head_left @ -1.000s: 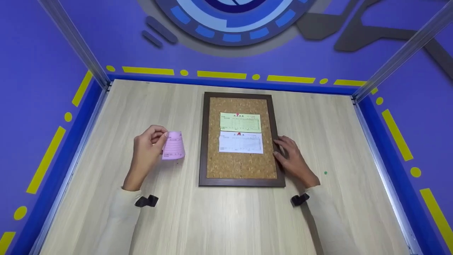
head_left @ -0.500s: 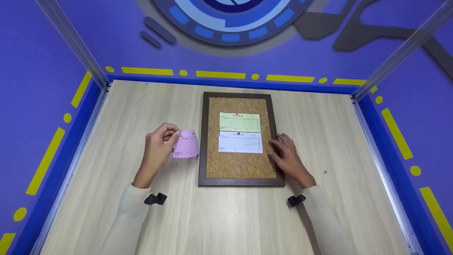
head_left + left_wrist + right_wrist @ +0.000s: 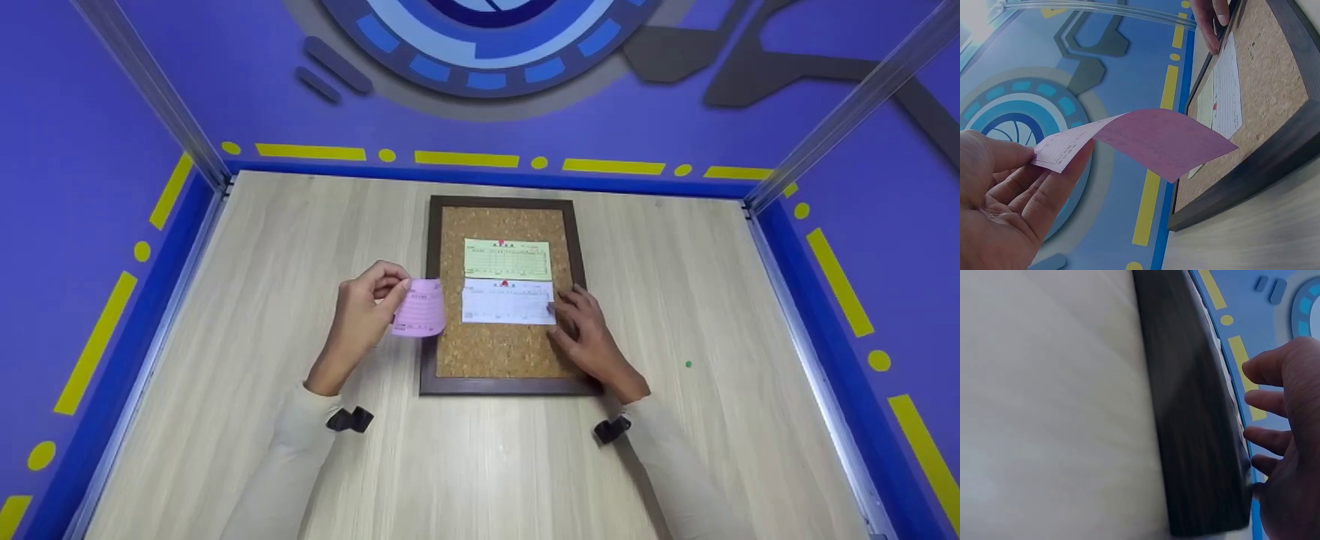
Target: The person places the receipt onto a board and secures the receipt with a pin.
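Observation:
A pink printed slip (image 3: 420, 309) is pinched at its left edge by my left hand (image 3: 358, 321). The slip bows in the left wrist view, and its free end reaches over the left frame of the corkboard (image 3: 499, 354). Pinned to the cork are a pale green slip (image 3: 507, 260) and, just below it, a white slip (image 3: 507, 302). Each has a red pushpin near its top edge. My right hand (image 3: 594, 341) is over the board's right side, fingers loosely bent beside the white slip's right edge. In the right wrist view those fingers (image 3: 1266, 402) grip nothing.
The dark-framed board lies on a light wood table (image 3: 510, 465). Right of it sits a tiny green object (image 3: 688, 364), too small to identify. Blue walls with yellow markings (image 3: 465, 159) enclose the table at the back and sides.
My left hand has carried the pink slip rightward, from over the bare table to the board's left edge. My right hand has shifted left, from the right frame edge to over the board.

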Tool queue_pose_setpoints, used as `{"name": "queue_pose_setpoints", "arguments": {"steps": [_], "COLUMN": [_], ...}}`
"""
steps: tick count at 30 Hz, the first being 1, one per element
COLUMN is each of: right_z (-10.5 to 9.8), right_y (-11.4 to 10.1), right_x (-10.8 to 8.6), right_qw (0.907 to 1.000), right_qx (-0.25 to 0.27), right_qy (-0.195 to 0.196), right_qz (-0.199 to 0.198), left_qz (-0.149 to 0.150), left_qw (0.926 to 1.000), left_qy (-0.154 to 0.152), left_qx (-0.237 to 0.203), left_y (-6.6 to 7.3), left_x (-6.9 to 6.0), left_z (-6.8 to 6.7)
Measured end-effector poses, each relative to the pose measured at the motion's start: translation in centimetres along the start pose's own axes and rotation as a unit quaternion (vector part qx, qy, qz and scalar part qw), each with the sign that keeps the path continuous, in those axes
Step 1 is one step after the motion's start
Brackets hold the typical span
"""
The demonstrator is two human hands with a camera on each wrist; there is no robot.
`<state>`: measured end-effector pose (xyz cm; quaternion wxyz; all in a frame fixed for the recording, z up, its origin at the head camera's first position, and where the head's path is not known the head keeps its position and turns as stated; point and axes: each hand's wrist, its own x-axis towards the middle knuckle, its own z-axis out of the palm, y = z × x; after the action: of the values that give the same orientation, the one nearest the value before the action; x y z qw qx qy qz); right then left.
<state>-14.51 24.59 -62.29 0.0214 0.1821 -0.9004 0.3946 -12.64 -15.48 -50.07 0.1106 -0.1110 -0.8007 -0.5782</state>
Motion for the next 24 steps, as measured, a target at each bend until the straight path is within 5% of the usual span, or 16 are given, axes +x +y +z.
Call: {"name": "queue_pose_setpoints", "arguments": {"steps": [24], "right_z": [2.5], "right_y": [-2.4], "right_x": [0.9], "right_qw": [0.9945], "right_qx": [0.054], "right_qy": [0.007], "right_qz": [-0.089], "left_qz": [0.037], "left_qw": [0.9983], "left_qy": [-0.042], "left_qx": [-0.013], "left_y": [1.5], "left_x": [1.0], "left_z": [4.5]}}
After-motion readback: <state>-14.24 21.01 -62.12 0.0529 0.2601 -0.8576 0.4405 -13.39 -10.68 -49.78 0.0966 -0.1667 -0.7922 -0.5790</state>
